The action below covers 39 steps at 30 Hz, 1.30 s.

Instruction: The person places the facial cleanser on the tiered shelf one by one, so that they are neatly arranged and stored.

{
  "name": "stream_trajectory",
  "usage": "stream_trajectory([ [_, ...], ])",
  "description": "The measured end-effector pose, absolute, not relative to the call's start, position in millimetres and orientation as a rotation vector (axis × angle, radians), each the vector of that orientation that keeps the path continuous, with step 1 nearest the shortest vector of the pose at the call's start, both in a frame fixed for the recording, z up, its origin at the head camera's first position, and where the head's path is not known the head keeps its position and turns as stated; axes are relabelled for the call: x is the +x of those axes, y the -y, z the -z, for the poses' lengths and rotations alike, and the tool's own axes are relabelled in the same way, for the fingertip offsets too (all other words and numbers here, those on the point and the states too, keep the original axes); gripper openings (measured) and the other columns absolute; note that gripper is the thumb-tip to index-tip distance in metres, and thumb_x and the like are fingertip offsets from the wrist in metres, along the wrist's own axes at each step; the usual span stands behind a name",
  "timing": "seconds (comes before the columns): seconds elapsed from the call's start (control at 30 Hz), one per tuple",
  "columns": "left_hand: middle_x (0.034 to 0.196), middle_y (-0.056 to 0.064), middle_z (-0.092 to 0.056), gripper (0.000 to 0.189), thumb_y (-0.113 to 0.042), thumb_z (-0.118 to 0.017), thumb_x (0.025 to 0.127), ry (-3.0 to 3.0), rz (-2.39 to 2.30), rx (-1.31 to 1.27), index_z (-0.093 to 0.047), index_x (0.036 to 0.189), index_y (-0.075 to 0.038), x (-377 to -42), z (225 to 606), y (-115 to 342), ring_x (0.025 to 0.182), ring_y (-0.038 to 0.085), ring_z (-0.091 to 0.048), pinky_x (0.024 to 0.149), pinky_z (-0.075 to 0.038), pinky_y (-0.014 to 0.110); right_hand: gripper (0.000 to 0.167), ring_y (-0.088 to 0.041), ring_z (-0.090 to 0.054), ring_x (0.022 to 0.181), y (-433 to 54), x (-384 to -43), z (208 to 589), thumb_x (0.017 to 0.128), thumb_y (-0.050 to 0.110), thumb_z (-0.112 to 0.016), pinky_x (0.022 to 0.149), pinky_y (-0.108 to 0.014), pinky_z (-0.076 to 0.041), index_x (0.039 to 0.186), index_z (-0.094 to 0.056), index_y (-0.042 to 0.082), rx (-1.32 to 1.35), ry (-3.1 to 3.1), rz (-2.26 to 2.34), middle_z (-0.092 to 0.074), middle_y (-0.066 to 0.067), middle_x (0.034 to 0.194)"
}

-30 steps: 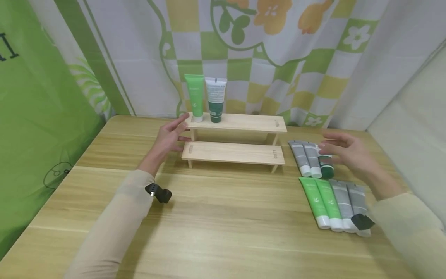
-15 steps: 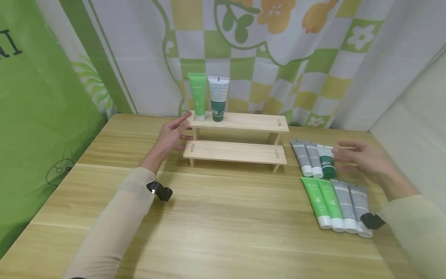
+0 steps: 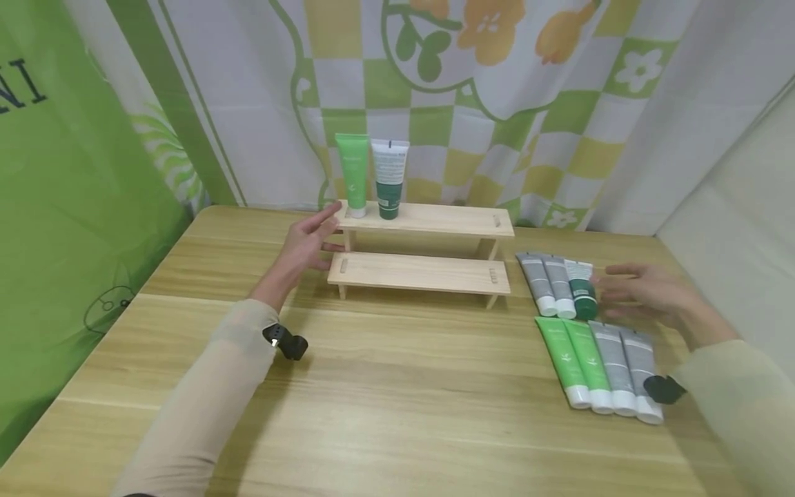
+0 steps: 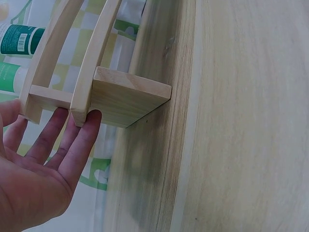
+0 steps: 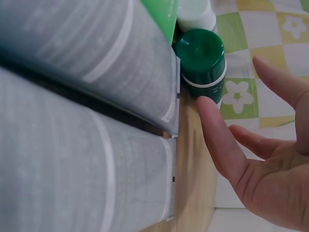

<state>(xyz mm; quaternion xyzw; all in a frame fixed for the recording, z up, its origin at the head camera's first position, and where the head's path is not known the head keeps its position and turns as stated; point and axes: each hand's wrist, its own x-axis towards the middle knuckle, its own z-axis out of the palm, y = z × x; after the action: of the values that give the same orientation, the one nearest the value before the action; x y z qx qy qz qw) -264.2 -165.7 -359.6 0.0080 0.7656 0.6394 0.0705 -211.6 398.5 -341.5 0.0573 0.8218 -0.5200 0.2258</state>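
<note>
**Pale shelf [image 3: 422, 270] on a wood-grain table [image 3: 373, 386]**

The table, banded in long yellowish-brown grain with a soft sheen, fills the lower part of the head view. Behind it hangs a curtain [image 3: 472, 124] printed with green and yellow checks and orange flowers; a green cloth [image 3: 62, 207] covers the left edge of the frame, and a plain pale wall [image 3: 745, 159] stands at the right.

The shelf sits near the centre — bare light wood, two flat steps, the back one higher. Up there, towards the left, a lime tube [image 3: 354, 172] and a white-and-green tube [image 3: 390, 176] stand upright. The left hand [image 3: 303, 245], fingers spread, touches the shelf's left end with its fingertips.

At the right, flattened tubes lie in two rows: two grey tubes [image 3: 537, 283] and a dark green tube [image 3: 581, 290] above, two lime tubes [image 3: 564, 359] and two more grey tubes [image 3: 615, 369] below. The right hand [image 3: 655, 293] is just beside the dark green tube, fingers apart — whether they touch it, I cannot tell.
</note>
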Motion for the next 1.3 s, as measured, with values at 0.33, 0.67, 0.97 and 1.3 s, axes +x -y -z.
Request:
stream_trajectory([
  [0.33, 0.147, 0.013, -0.050, 0.045, -0.045, -0.050, 0.105, -2.307, -1.922, 0.044, -0.044, 0.150, -0.044, -266, 361, 164, 0.111, 0.033, -0.065, 0.080, -0.060, 0.046, 0.090, -0.015, -0.069, 0.093, -395, -218, 346, 0.101, 0.024, -0.064, 0.088, -0.039, -0.058, 0.150, -0.002, -0.020, 0.173, -2.301, 1.267, -0.066, -0.017, 0.115],
  [0.67, 0.145, 0.013, -0.051, 0.046, -0.045, -0.050, 0.105, -2.309, -1.928, 0.051, -0.045, 0.150, -0.042, -267, 363, 165, 0.111, 0.034, -0.065, 0.075, -0.061, 0.042, 0.095, -0.018, -0.069, 0.093, -385, -220, 347, 0.097, 0.029, -0.070, 0.088, -0.037, -0.058, 0.149, -0.008, -0.021, 0.201, -2.330, 1.198, -0.063, -0.019, 0.116],
  [0.97, 0.146, 0.014, -0.050, 0.045, -0.044, -0.050, 0.105, -2.306, -1.930, 0.045, -0.045, 0.150, -0.042, -266, 362, 161, 0.112, 0.035, -0.065, 0.080, -0.060, 0.047, 0.093, -0.017, -0.069, 0.087, -385, -223, 349, 0.098, 0.028, -0.068, 0.084, -0.035, -0.060, 0.148, -0.008, -0.023, 0.191, -2.359, 1.148, -0.062, -0.018, 0.112],
  [1.3, 0.147, 0.014, -0.049, 0.045, -0.044, -0.050, 0.105, -2.304, -1.932, 0.053, -0.044, 0.150, -0.042, -267, 362, 161, 0.112, 0.036, -0.064, 0.081, -0.059, 0.049, 0.092, -0.017, -0.067, 0.086, -386, -224, 352, 0.098, 0.028, -0.068, 0.081, -0.035, -0.060, 0.148, -0.009, -0.021, 0.187, -2.362, 1.152, -0.062, -0.019, 0.111],
])
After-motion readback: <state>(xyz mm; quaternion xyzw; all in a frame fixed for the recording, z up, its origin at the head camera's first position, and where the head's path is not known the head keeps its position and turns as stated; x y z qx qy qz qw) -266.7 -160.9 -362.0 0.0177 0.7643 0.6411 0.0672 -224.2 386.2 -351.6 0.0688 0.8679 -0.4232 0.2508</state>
